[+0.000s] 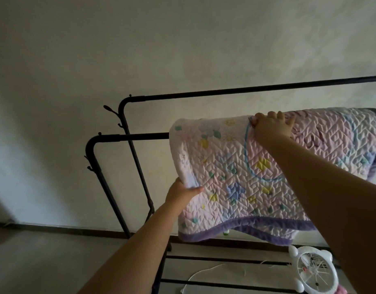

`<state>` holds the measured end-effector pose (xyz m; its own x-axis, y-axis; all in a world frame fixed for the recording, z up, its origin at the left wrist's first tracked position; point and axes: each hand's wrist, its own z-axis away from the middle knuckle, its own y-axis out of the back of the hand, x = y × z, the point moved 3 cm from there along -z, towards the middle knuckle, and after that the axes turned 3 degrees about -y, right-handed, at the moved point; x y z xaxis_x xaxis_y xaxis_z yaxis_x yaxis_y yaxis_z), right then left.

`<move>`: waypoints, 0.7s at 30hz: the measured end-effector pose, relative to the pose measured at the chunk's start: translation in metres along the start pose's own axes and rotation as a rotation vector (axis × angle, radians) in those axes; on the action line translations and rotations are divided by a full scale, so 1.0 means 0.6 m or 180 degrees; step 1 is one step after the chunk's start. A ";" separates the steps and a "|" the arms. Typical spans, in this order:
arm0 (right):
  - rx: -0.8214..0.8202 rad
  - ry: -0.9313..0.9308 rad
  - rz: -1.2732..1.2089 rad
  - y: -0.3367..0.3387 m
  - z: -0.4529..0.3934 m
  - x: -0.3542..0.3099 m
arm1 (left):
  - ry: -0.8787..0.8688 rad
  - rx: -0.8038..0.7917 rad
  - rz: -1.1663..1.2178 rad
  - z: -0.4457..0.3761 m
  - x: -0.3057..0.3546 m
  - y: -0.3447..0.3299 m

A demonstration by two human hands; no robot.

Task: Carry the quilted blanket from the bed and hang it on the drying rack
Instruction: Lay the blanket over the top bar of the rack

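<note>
While both bare arms are reaching up and forward from the bottom edge, the left hand (181, 193) is gripping the blanket (235, 166) at its lower left side, thumb lying across the quilted face and the other fingers hidden behind the fold. Farther up, the right hand (273, 125) is resting on the blanket's top fold; its fingers are curling over the ridge and seem to be pinching the cloth, though the fingertips are dropping out of sight behind it. Between the two hands the blanket is hanging draped over the nearer top bar of the rack (127, 137), its pale patterned face turned this way and its purple border sagging along the bottom. Below it, a white fan (312, 272) is lying by the rack's low rails, with a pale cord (201, 272) trailing on the floor beside it. Beyond the blanket the rack's second top bar is running bare, and behind that the wall (183, 49) is standing plain and dim.
</note>
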<state>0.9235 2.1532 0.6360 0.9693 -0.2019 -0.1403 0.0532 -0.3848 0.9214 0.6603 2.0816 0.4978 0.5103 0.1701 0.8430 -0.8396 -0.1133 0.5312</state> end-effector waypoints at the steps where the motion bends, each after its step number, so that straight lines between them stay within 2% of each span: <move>1: -0.0031 0.0049 -0.0106 0.000 0.002 -0.002 | 0.0134 -0.0143 0.0131 0.004 0.005 -0.002; 4: 0.0015 0.0235 -0.0565 0.000 0.008 0.009 | 0.0370 -0.0231 0.0140 0.016 0.030 -0.007; 8: 0.0398 0.0336 -0.1469 0.002 0.044 0.046 | 0.0388 -0.0053 -0.0281 0.034 0.062 -0.012; 11: 0.0601 0.0347 -0.1593 0.001 0.096 0.067 | 0.0456 0.0103 -0.0341 0.050 0.073 -0.018; 14: 0.1032 0.0050 -0.1645 -0.013 0.155 0.095 | 0.0740 0.0129 -0.0027 0.064 0.079 -0.021; 17: 0.0821 -0.0274 -0.1523 -0.056 0.206 0.129 | 0.0673 0.0458 0.0339 0.075 0.077 -0.019; 21: 0.0362 -0.0231 -0.1445 -0.097 0.240 0.153 | 0.0238 0.0660 0.0353 0.110 0.063 -0.032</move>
<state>0.9748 2.0271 0.5172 0.8345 -0.0513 -0.5486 0.4372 -0.5441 0.7160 0.7081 2.0256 0.5251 0.3956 0.2164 0.8925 -0.8297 -0.3324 0.4484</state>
